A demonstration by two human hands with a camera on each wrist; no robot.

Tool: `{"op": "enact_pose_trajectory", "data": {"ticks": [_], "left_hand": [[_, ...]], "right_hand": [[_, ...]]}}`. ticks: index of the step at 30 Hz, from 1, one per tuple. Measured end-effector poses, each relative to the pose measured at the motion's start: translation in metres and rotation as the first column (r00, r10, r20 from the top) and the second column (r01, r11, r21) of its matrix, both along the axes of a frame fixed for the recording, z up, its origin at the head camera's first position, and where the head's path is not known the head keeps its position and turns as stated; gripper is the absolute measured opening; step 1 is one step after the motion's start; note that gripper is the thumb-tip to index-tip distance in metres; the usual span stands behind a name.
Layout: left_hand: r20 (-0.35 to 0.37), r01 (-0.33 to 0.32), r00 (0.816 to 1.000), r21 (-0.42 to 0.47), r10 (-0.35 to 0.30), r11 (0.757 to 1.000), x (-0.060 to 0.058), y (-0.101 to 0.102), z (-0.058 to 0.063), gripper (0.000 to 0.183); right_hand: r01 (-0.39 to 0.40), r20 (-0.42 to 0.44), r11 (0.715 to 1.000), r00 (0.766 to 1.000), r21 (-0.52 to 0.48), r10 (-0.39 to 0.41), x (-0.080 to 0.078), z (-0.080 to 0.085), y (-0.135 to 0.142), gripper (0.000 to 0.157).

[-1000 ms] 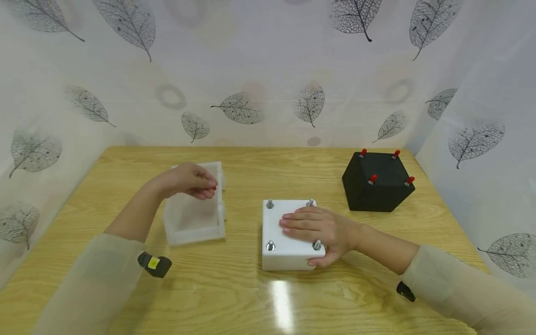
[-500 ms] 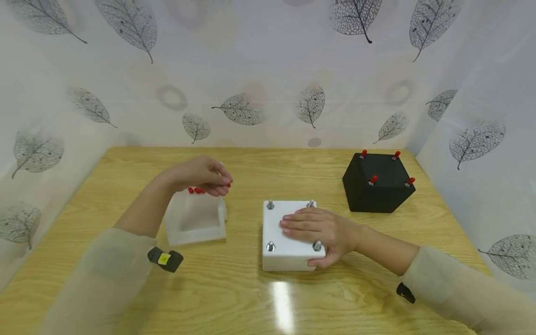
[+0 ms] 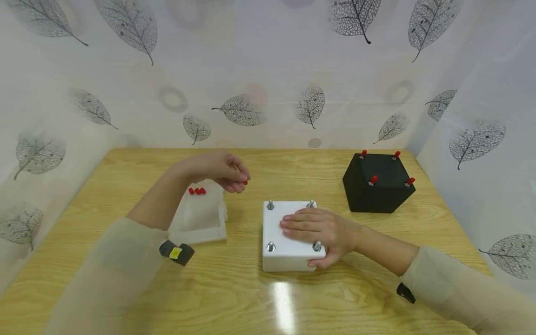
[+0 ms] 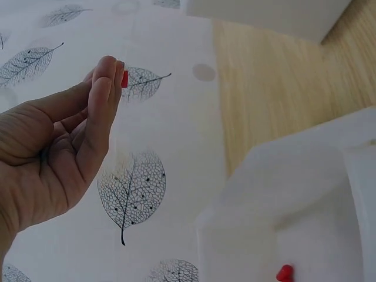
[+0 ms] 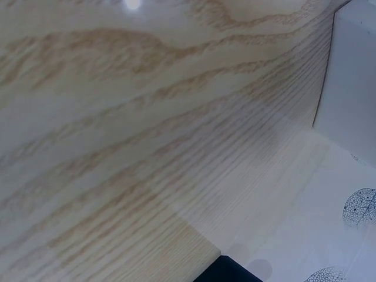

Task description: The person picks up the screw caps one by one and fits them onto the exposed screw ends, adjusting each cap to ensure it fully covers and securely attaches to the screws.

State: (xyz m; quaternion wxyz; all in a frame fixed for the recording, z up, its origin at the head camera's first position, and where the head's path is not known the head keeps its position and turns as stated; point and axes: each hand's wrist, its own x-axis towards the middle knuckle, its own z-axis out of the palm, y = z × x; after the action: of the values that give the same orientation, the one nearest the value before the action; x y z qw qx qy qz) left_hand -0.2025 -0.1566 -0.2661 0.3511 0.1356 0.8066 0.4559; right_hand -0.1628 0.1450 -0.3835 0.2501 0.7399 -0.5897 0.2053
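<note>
Holds a small red cap [image 3: 245,182] in the left hand [image 3: 217,168], clamped at the very tips between thumb and fingers, with a red end poking past them in the left wrist view; kept in the air, just beyond the right side of a white tray [image 3: 198,236] in the head view, and apart from a white box [image 3: 289,246]. Rests the right hand [image 3: 318,228] on that box, with fingers straight and close together across the top and thumb spread away from them, down against the near face.

Looks very light, likely rubber or soft plastic with a little give; hard to break, probably, but easy to drop or send rolling; best pinched lightly by the sides near one end, leaving the other end free; too hidden behind the fingertips to tell which end is hollow.

Judge the box heavier, stiff and smooth, perhaps slippery; better steadied from the top and side than held by the bare metal posts [image 3: 271,246] at its four corners.

Inside the tray, three loose caps [image 3: 197,191], close together; toward the far right of the wooden table [image 3: 335,298], a black box [image 3: 362,197], with red tips [image 3: 373,180] at four corners.
</note>
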Motion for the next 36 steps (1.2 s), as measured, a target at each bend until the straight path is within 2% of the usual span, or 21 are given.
{"op": "enact_pose_trajectory", "data": {"ticks": [6,14,24,29,36], "left_hand": [[-0.042,0.023,0.999,-0.041,-0.025,0.999,-0.002,0.017,0.012,0.019],[-0.066,0.069,0.995,-0.114,-0.077,0.991,-0.005,0.036,0.019,0.016],[-0.024,0.11,0.993,-0.14,-0.115,0.984,-0.003,0.058,0.012,0.015],[-0.018,0.113,0.993,-0.125,-0.116,0.986,-0.005,0.067,0.008,0.014],[-0.019,0.154,0.988,-0.087,-0.156,0.984,-0.006,0.079,0.006,0.015]], "right_hand": [[0.004,0.013,1.0,1.0,0.013,-0.005,0.0,0.001,0.0,0.063],[0.009,0.028,1.0,1.0,0.021,-0.009,0.001,0.001,0.002,0.064],[0.013,0.03,1.0,0.999,0.027,-0.014,0.001,0.0,0.002,0.063],[0.012,0.027,1.0,1.0,0.025,-0.013,0.0,0.0,0.002,0.064],[0.016,0.026,0.999,1.0,0.031,-0.016,0.001,0.001,0.002,0.064]]}}
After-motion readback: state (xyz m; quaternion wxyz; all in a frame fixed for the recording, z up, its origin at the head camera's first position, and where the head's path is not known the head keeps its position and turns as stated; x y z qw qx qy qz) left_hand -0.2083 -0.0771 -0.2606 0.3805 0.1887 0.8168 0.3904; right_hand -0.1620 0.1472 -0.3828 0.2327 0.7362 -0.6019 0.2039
